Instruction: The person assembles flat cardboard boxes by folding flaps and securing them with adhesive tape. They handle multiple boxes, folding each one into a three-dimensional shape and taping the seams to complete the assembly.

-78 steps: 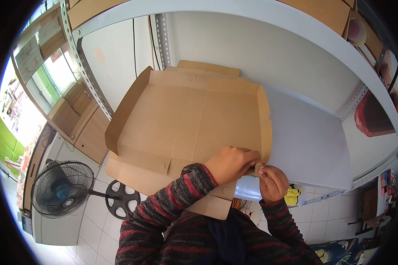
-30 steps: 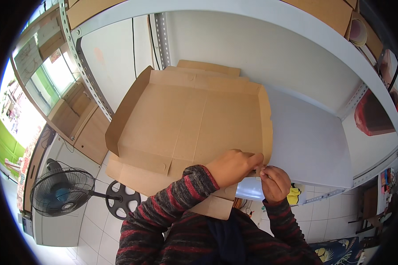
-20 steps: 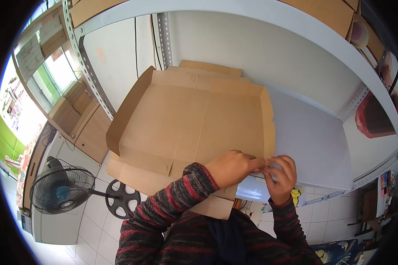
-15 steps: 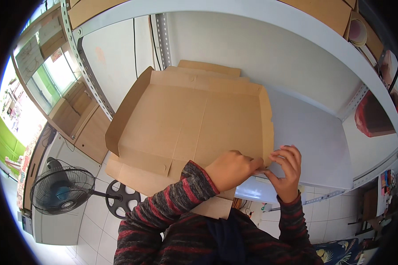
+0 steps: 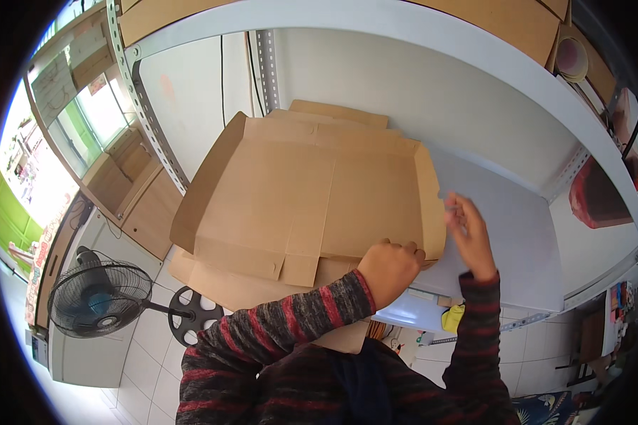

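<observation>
Left hand (image 5: pixel 393 273) at the corner of a cardboard box (image 5: pixel 290 191), right hand (image 5: pixel 471 241) beside it

The cardboard box lies open on a grey shelf (image 5: pixel 517 234), left of its middle. Its brown inside faces up, with creases running from the near side to the far side. The left wall and the right wall stand up, and on the near left a flap with a small curved cut lies folded outward. More flat cardboard (image 5: pixel 195 275) shows under the near left edge, and another piece (image 5: pixel 340 112) shows behind the far edge.

The left hand's fingers are curled together, clamped on the box's near right corner. The right hand is just right of the right wall, slightly blurred, its fingers bent and apart, holding nothing. Whether its fingertips touch the wall cannot be told.

Writing is hard to make out: at far left a pale sheet (image 5: pixel 53 81) carries faint lines too blurred to read, and a strip (image 5: pixel 44 273) nearer on the left bears red print too small to read.

A black fan (image 5: pixel 99 297) stands on the left, and a yellow thing (image 5: pixel 452 319) shows below the shelf's near edge. At far right a paper roll (image 5: pixel 573 58) sits near more brown boxes (image 5: pixel 503 25).
</observation>
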A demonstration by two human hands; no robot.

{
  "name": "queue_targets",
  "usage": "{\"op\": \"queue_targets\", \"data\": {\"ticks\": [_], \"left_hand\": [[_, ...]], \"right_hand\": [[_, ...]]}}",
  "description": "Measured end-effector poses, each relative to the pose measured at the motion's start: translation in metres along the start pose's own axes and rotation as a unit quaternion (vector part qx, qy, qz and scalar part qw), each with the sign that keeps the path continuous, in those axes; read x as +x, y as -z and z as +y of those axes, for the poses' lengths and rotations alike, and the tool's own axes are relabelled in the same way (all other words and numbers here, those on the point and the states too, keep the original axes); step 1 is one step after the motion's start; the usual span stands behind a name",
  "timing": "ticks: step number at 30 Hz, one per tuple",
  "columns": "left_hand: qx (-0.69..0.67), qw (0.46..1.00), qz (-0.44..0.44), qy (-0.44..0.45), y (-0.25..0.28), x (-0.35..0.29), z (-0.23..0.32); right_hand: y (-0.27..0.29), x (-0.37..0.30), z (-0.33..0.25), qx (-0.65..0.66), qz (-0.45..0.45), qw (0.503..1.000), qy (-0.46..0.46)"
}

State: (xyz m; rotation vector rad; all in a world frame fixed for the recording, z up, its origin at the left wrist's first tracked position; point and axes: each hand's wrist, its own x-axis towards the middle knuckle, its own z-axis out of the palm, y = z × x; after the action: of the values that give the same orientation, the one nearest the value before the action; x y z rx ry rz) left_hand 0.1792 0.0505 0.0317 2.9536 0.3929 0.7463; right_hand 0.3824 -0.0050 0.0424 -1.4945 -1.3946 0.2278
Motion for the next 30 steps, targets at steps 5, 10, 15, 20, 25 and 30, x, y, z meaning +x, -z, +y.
{"op": "queue_targets", "data": {"ticks": [5, 10, 15, 20, 25, 30], "left_hand": [[0.015, 0.999, -0.005, 0.037, -0.010, 0.013, 0.016], [-0.016, 1.000, 0.020, 0.006, -0.009, 0.005, 0.010], [-0.038, 0.998, -0.048, -0.006, 0.002, -0.004, 0.007], [-0.046, 0.998, -0.013, -0.036, -0.008, -0.003, 0.000], [-0.093, 0.994, -0.034, -0.036, -0.008, 0.000, -0.006], [-0.097, 0.992, -0.085, 0.011, -0.009, 0.001, -0.005]], "right_hand": [[0.004, 0.087, 0.054, 0.055, 0.008, 0.993, -0.100], [-0.018, 0.099, 0.064, 0.143, -0.023, 0.977, -0.155], [-0.035, 0.069, 0.047, 0.051, -0.055, 0.997, -0.009], [-0.058, 0.059, 0.040, -0.066, -0.066, 0.995, 0.020], [-0.058, 0.058, 0.044, -0.056, -0.070, 0.996, 0.013], [-0.059, 0.061, 0.055, -0.020, -0.065, 0.998, 0.014]]}}
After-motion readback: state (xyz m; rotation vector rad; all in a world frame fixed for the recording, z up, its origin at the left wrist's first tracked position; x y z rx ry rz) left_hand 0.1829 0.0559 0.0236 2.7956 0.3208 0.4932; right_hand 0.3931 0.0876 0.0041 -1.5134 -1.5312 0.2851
